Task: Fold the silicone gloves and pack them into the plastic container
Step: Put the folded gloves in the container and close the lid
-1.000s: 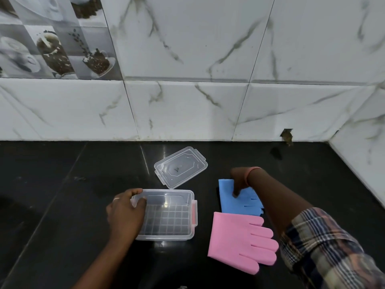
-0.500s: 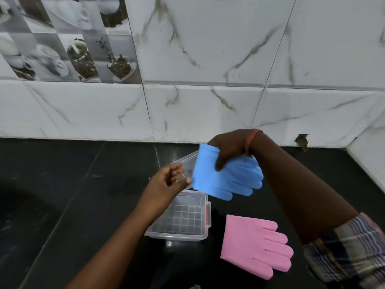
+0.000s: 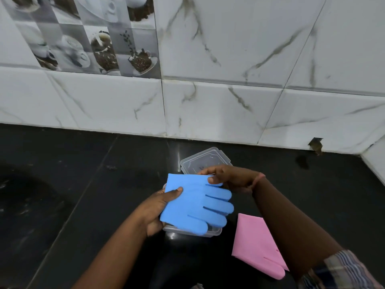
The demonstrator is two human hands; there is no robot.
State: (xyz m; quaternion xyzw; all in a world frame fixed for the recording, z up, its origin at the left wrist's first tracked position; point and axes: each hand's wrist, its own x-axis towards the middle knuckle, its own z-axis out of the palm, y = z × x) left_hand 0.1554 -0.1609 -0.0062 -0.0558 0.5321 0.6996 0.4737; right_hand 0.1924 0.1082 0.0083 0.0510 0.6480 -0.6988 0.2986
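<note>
Held flat in the air over the clear rectangular plastic container: the blue silicone glove, cuff toward the left and far side, finger ends pointing right and toward the near rim. Long axis running roughly left to right across the box, tilted a little, so longer than the opening beneath looks from here. Gripped at the cuff's left edge by the left hand, thumb on top, other fingers curled underneath. Pinched at the far upper edge by the right hand, thumb and forefinger closed on the blue sheet. Both hands thus closed on the same glove, none free.

Not yet folded, judging by the full spread of its fingers. Likely next: fingers brought over toward the cuff, the right hand being nearer the free finger end, the left serving as anchor at the cuff. Fold line best placed across the long axis, so the halved piece fits the box below.

Flat on the black stone counter, just right of the box: the pink silicone glove, partly hidden under the right forearm, apparently unfolded, though the covered part cannot be judged. Behind the box, near the white marble-patterned wall tiles: the clear plastic lid, off and lying apart
</note>
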